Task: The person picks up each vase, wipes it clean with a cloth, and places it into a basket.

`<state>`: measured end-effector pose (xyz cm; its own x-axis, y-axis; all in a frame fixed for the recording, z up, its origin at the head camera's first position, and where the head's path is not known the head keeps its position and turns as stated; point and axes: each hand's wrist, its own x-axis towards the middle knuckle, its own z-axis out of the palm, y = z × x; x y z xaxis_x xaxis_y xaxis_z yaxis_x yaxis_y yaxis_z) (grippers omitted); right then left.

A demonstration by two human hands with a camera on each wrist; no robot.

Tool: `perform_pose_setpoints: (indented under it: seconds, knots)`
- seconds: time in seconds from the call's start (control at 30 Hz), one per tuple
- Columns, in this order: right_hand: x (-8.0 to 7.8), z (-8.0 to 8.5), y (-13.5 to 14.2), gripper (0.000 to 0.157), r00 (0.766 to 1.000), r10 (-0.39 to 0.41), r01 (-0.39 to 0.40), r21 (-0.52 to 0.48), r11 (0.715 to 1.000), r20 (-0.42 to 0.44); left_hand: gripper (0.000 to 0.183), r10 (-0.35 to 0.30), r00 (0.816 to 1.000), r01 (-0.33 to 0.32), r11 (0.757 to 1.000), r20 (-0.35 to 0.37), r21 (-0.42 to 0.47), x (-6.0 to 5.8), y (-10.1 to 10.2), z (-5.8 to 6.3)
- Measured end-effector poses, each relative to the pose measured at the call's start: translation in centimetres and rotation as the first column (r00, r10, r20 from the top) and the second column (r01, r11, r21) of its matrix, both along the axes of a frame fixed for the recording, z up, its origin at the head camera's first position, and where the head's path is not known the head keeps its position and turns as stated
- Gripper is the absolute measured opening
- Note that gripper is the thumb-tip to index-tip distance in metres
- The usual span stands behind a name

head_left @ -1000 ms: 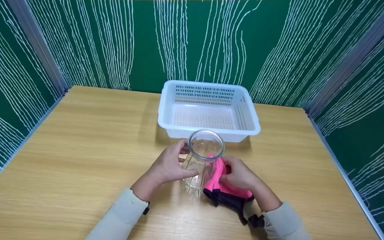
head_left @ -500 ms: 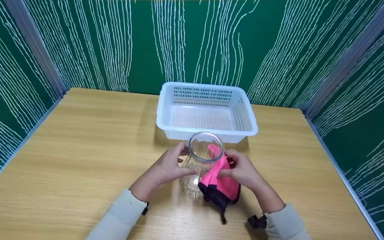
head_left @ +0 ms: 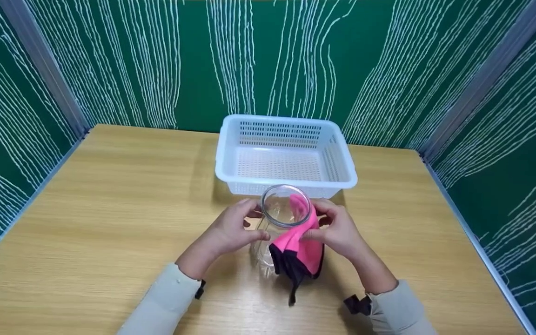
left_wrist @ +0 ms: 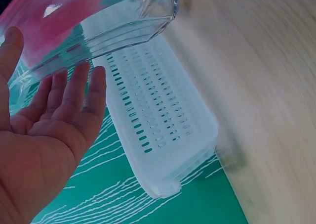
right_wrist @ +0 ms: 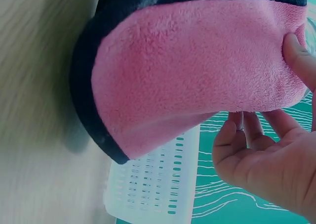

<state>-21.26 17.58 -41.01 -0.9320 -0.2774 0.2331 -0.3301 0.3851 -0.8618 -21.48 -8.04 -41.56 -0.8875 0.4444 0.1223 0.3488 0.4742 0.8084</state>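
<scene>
"Green walls (head_left: 196,70) streaked with white lines fill the top of the frame, and a wooden table (head_left: 133,195) spreads below. What sits on it?"

"A white basket (head_left: 277,119) at upper centre, with a glass jar (head_left: 264,251) just in front of it, a little below the middle of the frame."

"How does the jar lie?"

"Mouth up, its long axis running from the rim down toward the bottom of the frame. Whether its base touches the table, I can't tell."

"And the hands?"

"The left hand (head_left: 231,230) holds the jar's left side, thumb toward the bottom of the frame, fingertips round the far side. The right hand (head_left: 342,235) pinches a pink cloth (head_left: 309,253) with black edging."

"So which is nearer the cloth?"

"The right, plainly; the jar stands between the left fingers and the cloth. That's the relation that matters, I'd judge: cloth along the jar's right side, its upper end showing pink through the glass, its dark edge hanging below."
</scene>
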Motion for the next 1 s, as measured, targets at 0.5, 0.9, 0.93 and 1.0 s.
perform_pose_setpoints:
  seconds: [0.5,0.9,0.93,1.0]
  knots:
    - [-0.7,0.3,-0.3,0.038,0.998,0.051,-0.054,0.075,0.996,0.039,0.047,-0.039,0.999,0.039,0.999,-0.014,-0.028,-0.5,-0.4,0.1]
    - [-1.1,-1.9,-0.1,0.025,0.997,0.045,-0.054,0.152,0.987,0.062,0.051,-0.045,0.999,0.044,0.998,0.024,0.034,-0.5,-0.4,-0.1]
    - [-1.1,-2.1,-0.1,0.026,0.996,0.046,-0.056,0.156,0.986,0.072,0.051,-0.045,0.999,0.044,0.998,0.024,0.037,-0.5,-0.4,-0.2]
    - [-1.2,-2.6,0.1,0.028,0.994,0.052,-0.067,0.165,0.984,0.094,0.051,-0.045,0.999,0.044,0.998,0.027,0.043,-0.5,-0.3,-0.3]
